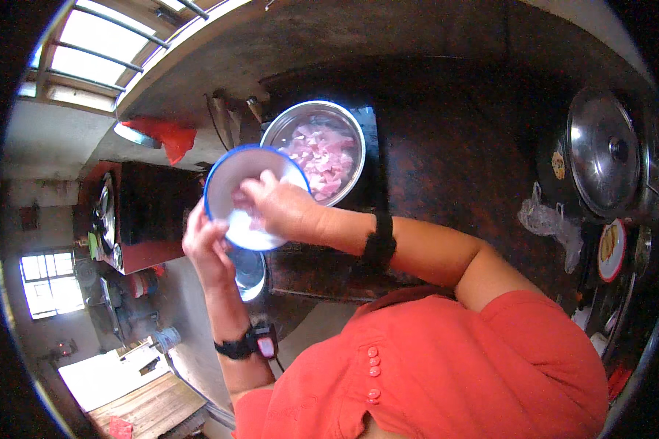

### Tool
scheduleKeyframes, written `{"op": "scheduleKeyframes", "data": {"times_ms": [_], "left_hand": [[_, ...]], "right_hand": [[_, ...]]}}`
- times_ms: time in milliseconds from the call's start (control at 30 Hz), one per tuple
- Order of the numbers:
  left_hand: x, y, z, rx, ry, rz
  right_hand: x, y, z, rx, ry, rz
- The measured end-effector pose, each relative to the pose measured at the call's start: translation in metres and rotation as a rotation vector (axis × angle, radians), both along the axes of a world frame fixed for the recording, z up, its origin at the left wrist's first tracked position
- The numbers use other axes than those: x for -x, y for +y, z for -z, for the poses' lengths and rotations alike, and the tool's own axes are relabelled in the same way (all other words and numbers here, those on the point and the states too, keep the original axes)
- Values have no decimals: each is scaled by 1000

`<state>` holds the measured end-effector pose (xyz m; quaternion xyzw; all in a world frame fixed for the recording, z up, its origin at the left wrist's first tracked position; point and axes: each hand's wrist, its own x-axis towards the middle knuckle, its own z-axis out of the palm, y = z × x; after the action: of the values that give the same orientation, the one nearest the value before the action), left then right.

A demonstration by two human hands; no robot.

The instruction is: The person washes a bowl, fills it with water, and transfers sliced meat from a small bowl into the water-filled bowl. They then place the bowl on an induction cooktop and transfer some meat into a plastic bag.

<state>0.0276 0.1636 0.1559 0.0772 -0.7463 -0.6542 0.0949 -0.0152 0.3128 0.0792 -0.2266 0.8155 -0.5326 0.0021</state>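
My left hand [206,238] grips the side of a white bowl with a blue rim [218,167], which tilts over the near-left edge of a round metal basin [359,148]. Inside the bowl is my right hand [288,211], its fingers bent and blurred by motion. Some pink raw meat [240,198] shows by those fingers; whether they grip it is not clear. Many pale pink pieces of sliced raw meat [321,156] lie in the metal basin. A second metal bowl [251,277] stands partly hidden under the white bowl and my left hand.
A dark countertop [445,148] runs to the right. A large lidded pan [604,156] stands at far right, with a crumpled plastic bag [546,217] and a red-rimmed plate of food [611,249] nearby. Knife-like tools [228,118] lean beyond the basin. A red bag [170,140] is at upper left.
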Motion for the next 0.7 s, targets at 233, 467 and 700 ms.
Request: {"op": "scheduleKeyframes", "data": {"times_ms": [233, 467, 700], "left_hand": [[-140, -44, 66, -833, -297, -198], [-202, -34, 93, -818, -383, -300], [-220, -17, 105, -744, -459, -179]], "right_hand": [[-78, -10, -21, -476, 137, -481], [-61, 26, -44, -263, 538, -208], [-72, 127, 14, -79, 370, -67]]}}
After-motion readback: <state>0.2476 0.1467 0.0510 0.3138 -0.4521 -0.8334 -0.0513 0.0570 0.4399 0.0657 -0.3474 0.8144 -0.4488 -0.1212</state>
